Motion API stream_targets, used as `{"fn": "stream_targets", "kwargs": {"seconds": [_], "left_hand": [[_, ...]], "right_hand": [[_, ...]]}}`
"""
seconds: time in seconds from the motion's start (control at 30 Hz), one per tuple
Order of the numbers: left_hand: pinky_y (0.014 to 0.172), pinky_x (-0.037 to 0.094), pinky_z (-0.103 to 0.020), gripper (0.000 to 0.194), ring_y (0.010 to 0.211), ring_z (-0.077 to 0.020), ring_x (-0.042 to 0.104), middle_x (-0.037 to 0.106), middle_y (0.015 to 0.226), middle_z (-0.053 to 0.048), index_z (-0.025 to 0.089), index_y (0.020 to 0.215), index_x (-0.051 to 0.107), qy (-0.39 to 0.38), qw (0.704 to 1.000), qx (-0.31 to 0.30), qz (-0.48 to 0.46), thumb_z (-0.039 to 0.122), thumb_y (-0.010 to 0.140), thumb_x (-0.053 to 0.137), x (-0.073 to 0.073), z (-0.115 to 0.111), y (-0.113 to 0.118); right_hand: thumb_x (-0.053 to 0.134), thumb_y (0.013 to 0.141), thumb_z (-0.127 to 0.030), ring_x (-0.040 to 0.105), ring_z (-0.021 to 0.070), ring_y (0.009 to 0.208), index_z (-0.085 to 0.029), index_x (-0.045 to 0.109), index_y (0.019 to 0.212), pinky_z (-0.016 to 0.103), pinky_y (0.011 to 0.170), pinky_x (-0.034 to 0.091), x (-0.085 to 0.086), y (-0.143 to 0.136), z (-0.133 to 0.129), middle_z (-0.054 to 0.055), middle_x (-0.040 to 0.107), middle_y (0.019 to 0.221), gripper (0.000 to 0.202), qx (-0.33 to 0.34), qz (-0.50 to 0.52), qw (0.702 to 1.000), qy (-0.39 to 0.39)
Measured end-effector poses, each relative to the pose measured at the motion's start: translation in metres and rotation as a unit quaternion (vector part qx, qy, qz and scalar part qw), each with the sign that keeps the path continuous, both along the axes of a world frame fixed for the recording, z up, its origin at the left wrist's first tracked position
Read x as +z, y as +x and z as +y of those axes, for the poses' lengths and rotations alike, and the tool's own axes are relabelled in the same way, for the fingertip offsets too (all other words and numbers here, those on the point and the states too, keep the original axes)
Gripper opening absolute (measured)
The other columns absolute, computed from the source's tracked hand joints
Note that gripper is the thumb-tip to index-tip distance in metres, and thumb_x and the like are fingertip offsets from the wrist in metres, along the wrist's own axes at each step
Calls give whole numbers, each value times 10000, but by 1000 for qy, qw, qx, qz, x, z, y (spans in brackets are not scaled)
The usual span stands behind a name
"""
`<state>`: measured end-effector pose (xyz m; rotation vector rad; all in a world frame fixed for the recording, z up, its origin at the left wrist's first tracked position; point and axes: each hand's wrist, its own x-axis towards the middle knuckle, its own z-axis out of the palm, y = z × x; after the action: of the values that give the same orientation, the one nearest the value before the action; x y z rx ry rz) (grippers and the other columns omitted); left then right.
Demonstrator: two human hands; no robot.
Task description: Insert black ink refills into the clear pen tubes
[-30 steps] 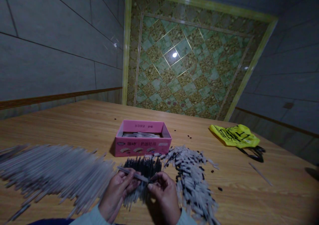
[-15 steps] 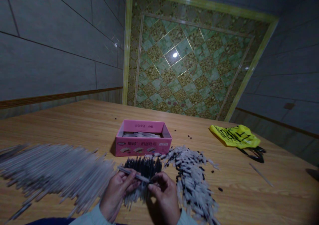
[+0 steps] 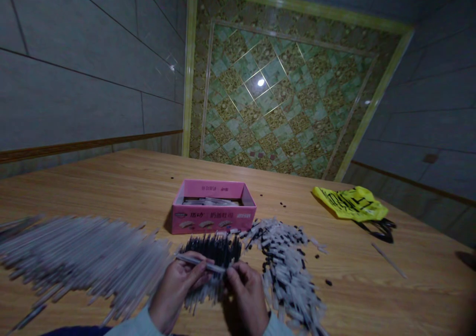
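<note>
My left hand (image 3: 182, 281) is closed around a slim translucent pen (image 3: 199, 261), held slantwise with its right end a little lower. At that end, the thumb and fingers of my right hand (image 3: 245, 291) are pinched together; whether they also hold a small part cannot be made out. Beneath the hands lies a bundle of thin dark-ended pen refills (image 3: 211, 247), partly hidden by them. A big pile of clear pen barrels (image 3: 85, 256) spreads to the left. On the right is a heap of small clear caps (image 3: 290, 271) mixed with small black plugs (image 3: 328, 282).
Behind the refills stands a pink open box (image 3: 213, 222) with pens inside. A yellow bag (image 3: 351, 203) with black straps lies at the right of the wooden table (image 3: 122, 177). One loose pen barrel (image 3: 388, 260) lies in front of it. Tiled walls rise behind.
My right fingers have closed in tighter at the pen's right end and shifted slightly right. The pen has tilted a little flatter; the piles and box are unchanged.
</note>
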<state>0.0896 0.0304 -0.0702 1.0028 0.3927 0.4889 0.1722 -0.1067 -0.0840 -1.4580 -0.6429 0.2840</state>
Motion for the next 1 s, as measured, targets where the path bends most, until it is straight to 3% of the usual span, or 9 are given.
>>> {"fn": "stream_targets", "kwargs": {"seconds": [0.13,0.3,0.43,0.5,0.63,0.8,0.93,1.0], "left_hand": [[654,566,-272,291,694,-186,692,745,745,-69,143,736,609,-14,1000,8,5,260,563,812,3,-1,-1],[689,561,-273,289,699,-179,694,746,743,-77,139,751,607,-25,1000,15,6,269,583,803,3,0,-1],[659,562,-274,323,679,-183,695,747,731,-75,141,749,597,-34,999,7,6,266,552,821,2,-1,-1],[654,560,-271,320,676,-178,695,747,737,-74,140,758,593,-29,1000,5,5,268,566,815,2,-1,-1],[689,555,-265,305,702,-169,695,747,752,-75,139,777,590,-23,1000,8,9,275,598,797,2,0,-2],[682,556,-277,303,706,-182,695,743,754,-76,141,771,598,-23,1000,6,-1,274,589,801,0,1,0],[687,557,-279,310,703,-186,694,741,738,-69,142,750,610,-18,1000,16,4,288,564,811,3,0,0],[683,558,-285,314,696,-189,693,739,729,-70,143,738,607,-14,1000,16,9,289,553,815,4,-1,0]], "right_hand": [[388,889,-503,417,111,476,-170,486,559,212,454,311,-3,0,-1,-29,443,481,479,25,11,999,-21],[613,773,-446,463,130,632,-164,572,758,206,566,375,0,0,-1,-26,504,651,285,-13,-72,997,-12],[453,870,-481,409,111,523,-169,505,575,204,483,332,-6,1,-1,-36,434,529,433,1,-37,999,-23],[433,881,-481,418,112,530,-163,520,602,206,489,333,-6,1,-1,-31,447,546,431,5,-36,999,-26],[600,778,-464,461,135,646,-153,565,773,216,579,371,-1,1,-1,-17,503,669,313,-10,-79,997,-16],[394,895,-488,412,114,528,-173,477,594,212,496,325,-5,1,-1,-31,438,541,444,9,-38,999,-33],[584,801,-437,478,134,643,-159,587,795,207,573,370,-7,3,-3,-15,529,673,278,-10,-97,995,-31],[579,804,-436,459,128,621,-157,580,714,204,553,358,-8,3,-2,-19,509,637,293,-14,-104,994,-35]]}}
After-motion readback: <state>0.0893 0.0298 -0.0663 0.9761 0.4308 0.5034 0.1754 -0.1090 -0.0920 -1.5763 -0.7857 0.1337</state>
